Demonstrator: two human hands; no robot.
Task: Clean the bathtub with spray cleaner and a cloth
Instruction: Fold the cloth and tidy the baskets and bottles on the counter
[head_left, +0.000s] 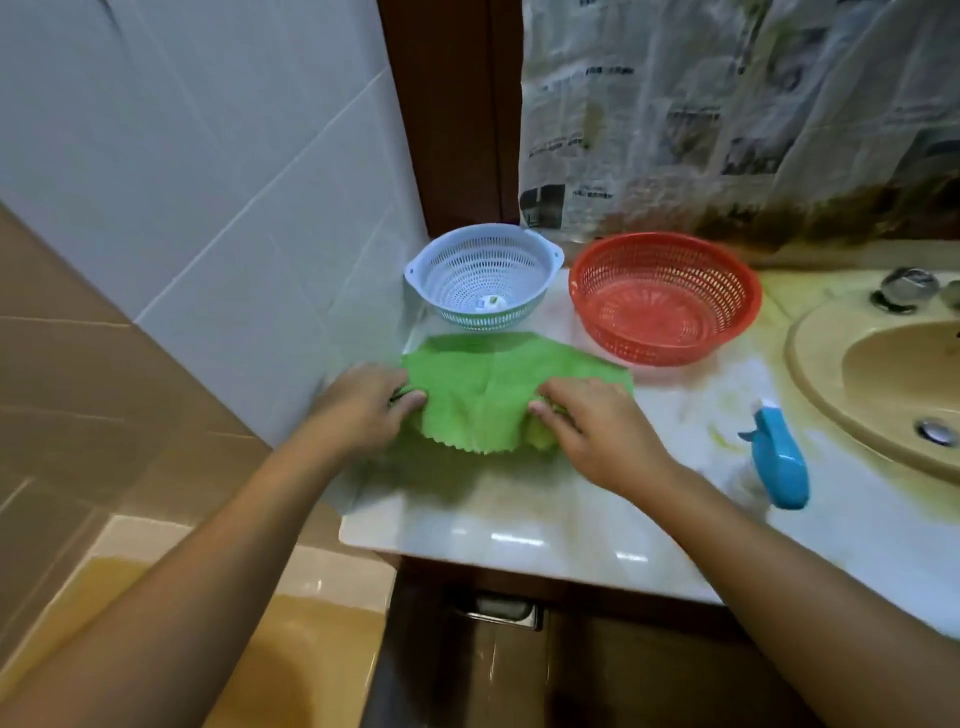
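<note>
— Where is the green cloth (488, 389)?
— On the countertop (519, 525), its near edge lifted, in front of 2 strainers: a white colander (483, 275) and a red basket (665, 296)
— And the hands?
— The left hand (358, 410) pinches its left side, and the right hand (597, 431) grips its right side. The blue spray bottle (779, 460) lies untouched beside the sink (810, 374)

Both your bare forearms reach forward, your left hand (363, 408) and right hand (597, 431) palm-down, fingers curled, each pinching one side of the cloth (483, 395).
</note>
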